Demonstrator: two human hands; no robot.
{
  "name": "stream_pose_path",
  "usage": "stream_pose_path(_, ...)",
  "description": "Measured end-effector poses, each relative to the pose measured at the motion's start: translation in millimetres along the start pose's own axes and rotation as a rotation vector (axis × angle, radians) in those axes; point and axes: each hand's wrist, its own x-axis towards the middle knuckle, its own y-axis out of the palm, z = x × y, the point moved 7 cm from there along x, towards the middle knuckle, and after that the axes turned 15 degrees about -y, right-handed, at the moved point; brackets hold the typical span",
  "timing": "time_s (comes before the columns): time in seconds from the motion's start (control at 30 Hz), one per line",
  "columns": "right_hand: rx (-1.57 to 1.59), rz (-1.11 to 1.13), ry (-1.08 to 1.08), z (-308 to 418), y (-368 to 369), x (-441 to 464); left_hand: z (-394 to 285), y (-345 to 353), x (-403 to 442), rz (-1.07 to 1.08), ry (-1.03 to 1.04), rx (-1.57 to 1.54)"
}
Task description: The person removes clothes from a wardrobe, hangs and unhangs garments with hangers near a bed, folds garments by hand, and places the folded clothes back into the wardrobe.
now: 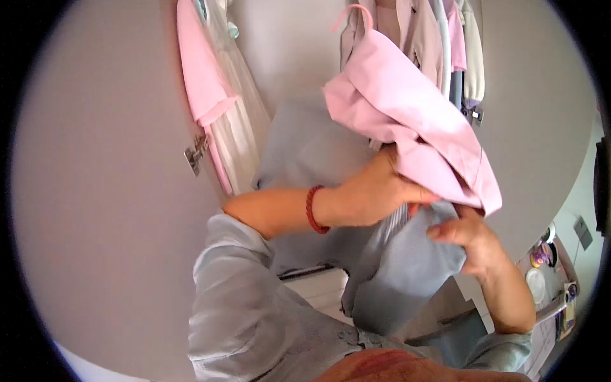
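A pink garment point(407, 95) hangs in folds from a pink hanger point(355, 9), in front of my hands. Below it drapes a grey-blue garment point(407, 261) with a finely striped patch. Whether the pink and grey cloth belong to one piece, I cannot tell. My left hand point(375, 188), with a red bracelet point(315, 209) on the wrist, is closed on the grey-blue cloth just under the pink edge, its fingertips partly hidden. Across from it, my right hand point(468, 239) grips the grey-blue cloth with the thumb in front and the other fingers mostly hidden.
An open wardrobe stands ahead, with a door point(108, 159) on the left and another point(541, 121) on the right. Inside hang pink sleeves point(200, 70), a whitish dress point(245, 127) and several clothes point(429, 38). Small items point(541, 254) lie at the lower right.
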Motion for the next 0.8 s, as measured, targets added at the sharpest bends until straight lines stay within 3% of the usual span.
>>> stream_pose_path(0.07,-0.01,0.021,0.001,-3.7,7.0,-4.2,13.0,7.3,0.5,0.1,-0.281,-0.33)
stream_pose_path(0.1,0.092,0.009,-0.126,-3.0,27.0,30.6,7.2,-28.1,18.5,0.19,-0.288,-0.193)
stream_pose_path(0.3,0.234,0.105,-0.484,32.0,24.7,44.5,-9.9,-37.0,43.3,0.061,-0.249,-0.195)
stream_pose_path(0.37,0.293,0.015,-0.482,39.6,18.0,45.0,-11.9,-43.3,54.1,0.115,-0.287,-0.146)
stream_pose_path(0.43,0.157,-0.142,-0.508,45.4,-4.9,50.3,-22.9,-46.9,59.9,0.179,-0.271,-0.176)
stream_pose_path(0.5,0.259,-0.144,-0.581,60.9,-2.7,55.3,-27.6,-67.9,53.8,0.2,-0.274,-0.065)
stream_pose_path(0.57,0.246,-0.247,-0.641,63.3,-24.6,70.2,-34.2,-122.3,46.1,-0.261,0.119,0.241)
stream_pose_path(0.63,0.248,-0.232,-0.646,69.9,-42.3,87.2,-26.1,-178.4,43.7,-0.683,0.381,0.588)
stream_pose_path(0.67,0.251,-0.211,-0.645,73.4,-45.4,96.6,-7.5,-197.3,53.3,-0.68,0.383,0.581)
stream_pose_path(0.73,0.193,-0.269,-0.673,88.7,-37.1,105.5,49.5,-237.8,77.5,-0.69,0.106,0.576)
stream_pose_path(0.77,0.135,-0.321,-0.698,96.2,-35.0,108.5,71.9,-247.8,81.2,-0.682,0.112,0.568)
stream_pose_path(0.8,0.124,-0.313,-0.725,101.5,-32.5,116.0,107.9,-261.2,91.8,-0.604,-0.079,0.47)
